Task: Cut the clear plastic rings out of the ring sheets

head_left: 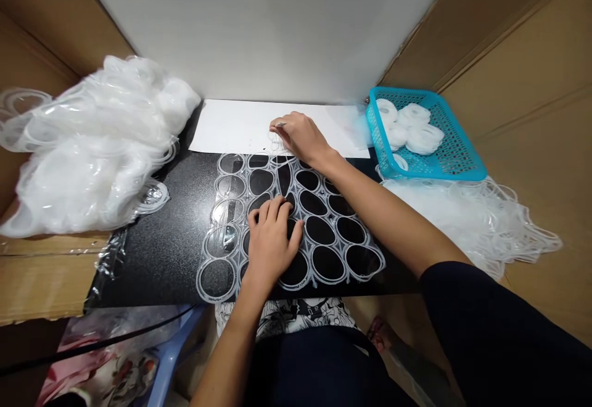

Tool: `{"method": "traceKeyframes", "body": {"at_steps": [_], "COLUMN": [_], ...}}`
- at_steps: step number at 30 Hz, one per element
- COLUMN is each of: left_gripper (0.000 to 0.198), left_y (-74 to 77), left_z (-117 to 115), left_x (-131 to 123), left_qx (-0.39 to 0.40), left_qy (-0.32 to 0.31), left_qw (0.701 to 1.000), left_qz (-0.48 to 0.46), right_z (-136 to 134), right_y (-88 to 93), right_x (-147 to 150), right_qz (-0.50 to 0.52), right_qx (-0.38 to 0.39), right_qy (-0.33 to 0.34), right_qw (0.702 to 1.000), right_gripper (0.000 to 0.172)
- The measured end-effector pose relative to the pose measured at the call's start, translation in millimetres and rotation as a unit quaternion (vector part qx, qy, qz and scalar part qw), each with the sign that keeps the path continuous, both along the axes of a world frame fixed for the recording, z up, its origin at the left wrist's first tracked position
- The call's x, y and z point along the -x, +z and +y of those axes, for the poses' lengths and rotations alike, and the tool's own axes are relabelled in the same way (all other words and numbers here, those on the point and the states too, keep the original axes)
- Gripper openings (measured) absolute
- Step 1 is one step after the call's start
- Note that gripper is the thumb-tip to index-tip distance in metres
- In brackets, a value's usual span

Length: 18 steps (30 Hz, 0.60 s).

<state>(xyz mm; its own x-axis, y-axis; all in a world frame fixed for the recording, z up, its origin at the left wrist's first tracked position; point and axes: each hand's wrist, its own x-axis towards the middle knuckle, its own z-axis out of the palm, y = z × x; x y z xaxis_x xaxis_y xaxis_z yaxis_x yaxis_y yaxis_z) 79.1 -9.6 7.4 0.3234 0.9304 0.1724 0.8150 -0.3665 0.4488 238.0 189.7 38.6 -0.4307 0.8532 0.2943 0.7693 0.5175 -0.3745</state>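
A clear plastic sheet of joined oval frames lies flat on a black tabletop. My left hand rests on the sheet's middle, fingers stretched flat and pressing it down. My right hand is at the sheet's far edge, fingers pinched on a small clear plastic piece over a white paper. The left column of ovals still holds clear lenses; most of the others show the black table through them.
A big heap of clear plastic frames fills the left side. A blue basket at the right holds stacks of clear pieces. More plastic scrap lies below the basket. Cardboard walls stand on both sides.
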Motion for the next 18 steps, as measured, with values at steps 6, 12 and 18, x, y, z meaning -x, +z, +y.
{"method": "traceKeyframes", "body": {"at_steps": [6,12,18], "left_gripper": [0.028,0.029,0.028], "left_y": [0.3,0.2,-0.3], "left_z": [0.6,1.0,1.5], "left_x": [0.4,-0.1,-0.5], "left_qx": [0.005,0.007,0.011], "left_qy": [0.000,0.003,0.009], "left_qw": [1.000,1.000,1.000], "left_qz": [-0.002,0.001,-0.001], "right_z": [-4.0,27.5,39.0], "right_y": [3.0,6.3,-12.9], "right_x": [3.0,25.3,44.7], "right_qz": [0.031,-0.015,-0.037], "right_qx": [-0.014,-0.044,-0.050], "right_qy": [0.024,0.062,0.078], "right_qw": [0.999,0.997,0.995], "right_gripper": [0.053,0.048,0.039]}}
